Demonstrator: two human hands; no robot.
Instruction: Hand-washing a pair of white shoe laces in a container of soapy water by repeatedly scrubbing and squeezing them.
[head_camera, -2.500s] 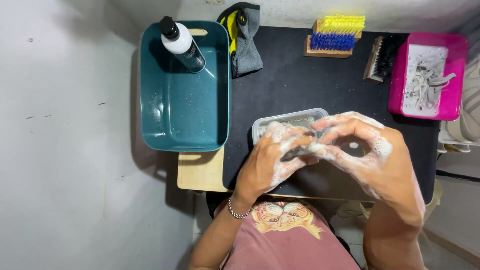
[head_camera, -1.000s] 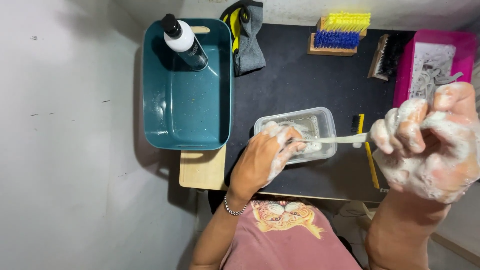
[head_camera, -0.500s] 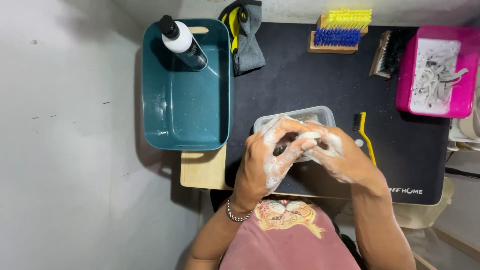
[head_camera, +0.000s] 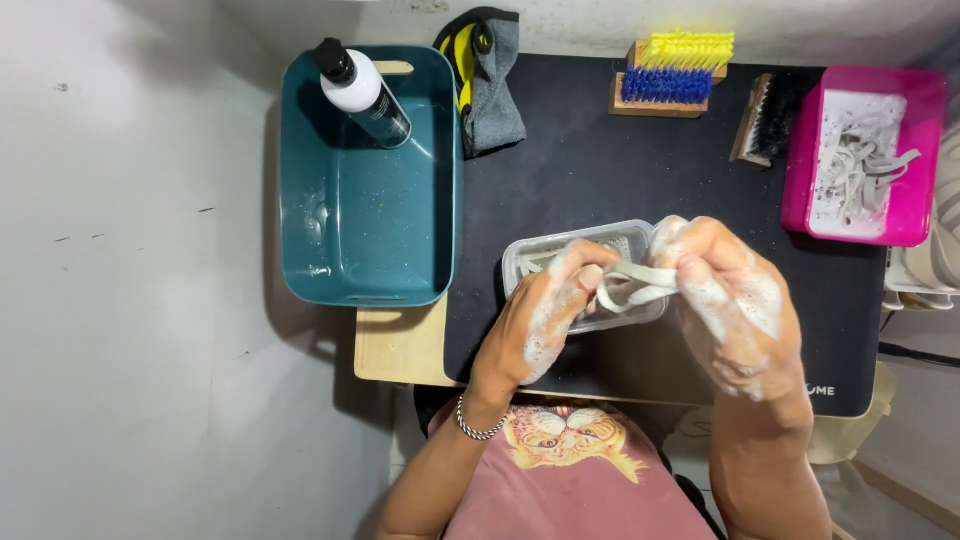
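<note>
1. Left hand: soapy, fingers closed on one end of a white lace, held just above the clear tub at the near middle of the worktop.
2. Right hand: covered in lather, fingers pinched shut on the lace's other end; the strip runs taut between the two hands, with a loose loop hanging under it.
3. Clear tub: stands on the black mat, directly below the lace; its contents are mostly hidden by the hands.
4. Teal basin: left of the tub and apart from it, holding a tilted bottle with a black cap at its far edge.
5. Far edge of the worktop: a grey-and-yellow glove, a blue-and-yellow brush and a dark-bristled brush.
6. Pink tray: far right, holding more white laces, well apart from both hands.
7. Step in hand, as judged: hand-scrubbing the lace with soap over the tub.
8. Next move, as judged: calls for a steady grip on both ends while the slippery strip is rubbed along its length, kept above the tub so the suds drip into it.
</note>
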